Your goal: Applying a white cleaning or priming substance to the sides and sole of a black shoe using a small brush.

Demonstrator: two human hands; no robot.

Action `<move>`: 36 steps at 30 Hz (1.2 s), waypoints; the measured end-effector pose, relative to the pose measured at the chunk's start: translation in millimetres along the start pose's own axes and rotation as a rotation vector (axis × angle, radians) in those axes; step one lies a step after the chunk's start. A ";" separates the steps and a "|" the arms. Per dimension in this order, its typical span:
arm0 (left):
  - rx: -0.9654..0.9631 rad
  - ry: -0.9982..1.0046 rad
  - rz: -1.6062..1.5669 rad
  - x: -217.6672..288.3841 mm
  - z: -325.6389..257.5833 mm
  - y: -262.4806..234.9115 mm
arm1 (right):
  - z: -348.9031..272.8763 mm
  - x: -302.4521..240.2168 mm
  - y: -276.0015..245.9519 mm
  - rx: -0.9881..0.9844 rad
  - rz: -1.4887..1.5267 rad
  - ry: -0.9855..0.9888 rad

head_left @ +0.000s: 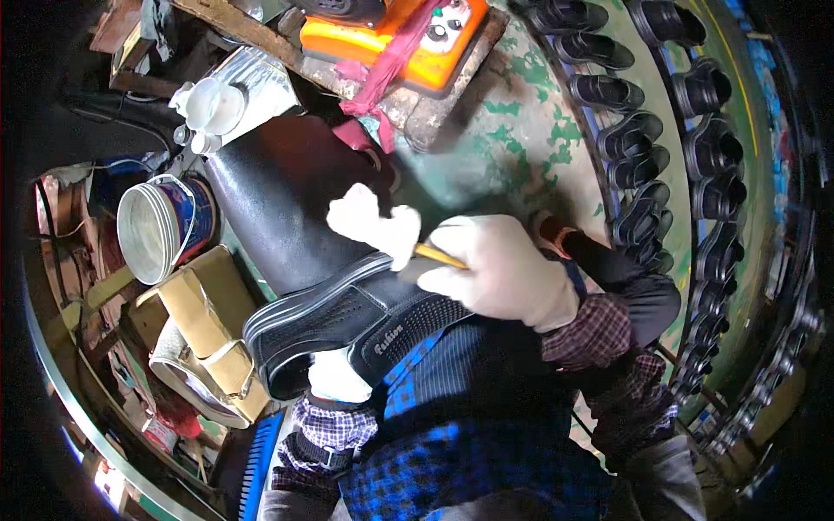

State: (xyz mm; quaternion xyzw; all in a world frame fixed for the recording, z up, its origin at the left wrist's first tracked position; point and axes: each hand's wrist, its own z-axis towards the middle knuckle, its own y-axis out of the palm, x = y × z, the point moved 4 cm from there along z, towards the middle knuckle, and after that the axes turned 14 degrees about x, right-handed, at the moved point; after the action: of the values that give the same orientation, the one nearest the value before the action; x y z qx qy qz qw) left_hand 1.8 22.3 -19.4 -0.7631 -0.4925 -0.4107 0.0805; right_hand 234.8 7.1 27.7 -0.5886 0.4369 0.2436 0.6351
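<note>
A black shoe (382, 306) with a perforated pattern lies tilted across my lap, its heel end toward the left. My left hand (339, 378), in a white glove, grips it at the heel end from the near side; part of that hand is hidden by the shoe. My right hand (499, 271), also white-gloved, is closed round a thin yellow handle (441, 255) just above the shoe's other end. Beyond the handle is a lumpy white wad (375, 222), which seems to be on its tip; whether it touches the shoe I cannot tell.
Past the shoe is a dark, smooth, rounded surface (291, 187). White containers (214, 106) stand behind it, with an orange machine (408, 43) at the back. On the left are a bucket (161, 224) and a cardboard box (213, 321). Rows of black shoes (638, 143) line the right.
</note>
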 end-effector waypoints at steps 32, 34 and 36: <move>0.007 -0.022 -0.089 -1.5 -0.4 0.4 | -11.5 11.3 -6.2 0.069 0.089 0.373; 0.008 -0.026 -0.083 -2.2 -2.2 0.5 | -11.8 -3.7 -7.4 0.038 0.004 0.255; -0.004 -0.026 -0.077 -4.1 -0.6 3.5 | -14.1 -7.5 0.7 0.102 -0.133 0.089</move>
State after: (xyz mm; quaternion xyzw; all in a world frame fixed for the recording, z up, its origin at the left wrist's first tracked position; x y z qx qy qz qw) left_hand 3.6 17.4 -20.9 -0.7490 -0.5217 -0.4046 0.0566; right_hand 226.7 -4.7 34.7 -0.5935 0.4365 0.1520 0.6589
